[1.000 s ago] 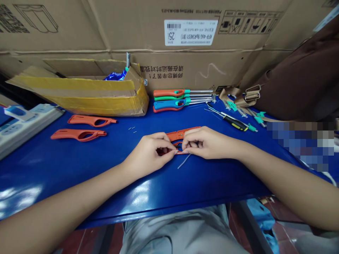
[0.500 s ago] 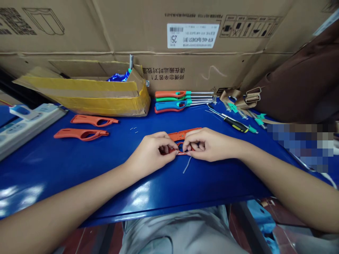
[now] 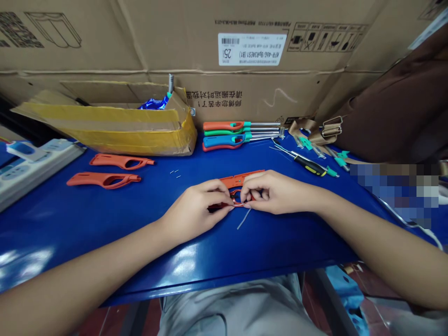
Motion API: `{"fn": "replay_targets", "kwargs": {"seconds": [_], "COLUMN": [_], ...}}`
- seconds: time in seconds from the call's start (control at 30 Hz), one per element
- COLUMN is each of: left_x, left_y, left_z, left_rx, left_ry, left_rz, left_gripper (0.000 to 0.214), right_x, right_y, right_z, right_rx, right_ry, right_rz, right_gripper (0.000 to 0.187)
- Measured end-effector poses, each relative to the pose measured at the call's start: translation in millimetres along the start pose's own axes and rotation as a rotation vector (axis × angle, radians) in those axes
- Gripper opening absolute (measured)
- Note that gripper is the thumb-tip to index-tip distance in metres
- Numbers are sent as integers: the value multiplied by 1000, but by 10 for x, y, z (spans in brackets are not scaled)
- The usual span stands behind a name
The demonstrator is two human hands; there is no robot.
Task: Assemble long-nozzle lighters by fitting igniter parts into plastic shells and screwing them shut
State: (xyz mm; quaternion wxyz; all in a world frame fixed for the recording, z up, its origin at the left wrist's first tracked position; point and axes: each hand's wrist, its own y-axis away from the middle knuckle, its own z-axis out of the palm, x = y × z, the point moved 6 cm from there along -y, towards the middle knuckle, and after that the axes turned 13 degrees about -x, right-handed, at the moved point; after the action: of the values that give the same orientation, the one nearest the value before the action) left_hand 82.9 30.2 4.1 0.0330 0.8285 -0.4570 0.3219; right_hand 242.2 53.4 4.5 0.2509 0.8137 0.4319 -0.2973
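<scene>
An orange lighter shell (image 3: 240,179) lies on the blue table (image 3: 105,219) in the middle, with both hands closed on it. My left hand (image 3: 198,205) pinches its near left part with fingers curled. My right hand (image 3: 271,191) pinches the trigger loop from the right. A thin pale tube (image 3: 244,218) sticks out below the fingers onto the table. What sits between the fingertips is hidden.
Two more orange shells (image 3: 121,161) (image 3: 103,179) lie at the left. A taped cardboard box (image 3: 115,123) stands behind them. Finished lighters (image 3: 238,133) are stacked at the back, a screwdriver (image 3: 310,163) and teal parts (image 3: 338,156) at the right. A power strip (image 3: 31,161) sits far left.
Both hands stay on the orange shell with only small finger shifts. The view has moved slightly.
</scene>
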Motion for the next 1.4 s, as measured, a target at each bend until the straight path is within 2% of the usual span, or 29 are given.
{"fn": "replay_targets", "kwargs": {"seconds": [0.4, 0.83, 1.23, 1.4], "left_x": [15, 50, 102, 94], "left_y": [30, 21, 36, 32], "left_z": [-16, 24, 15, 26], "left_rx": [51, 9, 27, -2], "left_ry": [-25, -91, -121, -123], "left_rz": [9, 12, 20, 30], "left_gripper": [6, 10, 9, 10], "right_x": [-35, -72, -67, -69], "right_y": [33, 30, 44, 48], "right_z": [-1, -19, -19, -17], "right_rx": [3, 21, 28, 27], "right_ry": [36, 79, 105, 105], "right_rz": [26, -36, -19, -3], "right_gripper": [13, 11, 9, 9]}}
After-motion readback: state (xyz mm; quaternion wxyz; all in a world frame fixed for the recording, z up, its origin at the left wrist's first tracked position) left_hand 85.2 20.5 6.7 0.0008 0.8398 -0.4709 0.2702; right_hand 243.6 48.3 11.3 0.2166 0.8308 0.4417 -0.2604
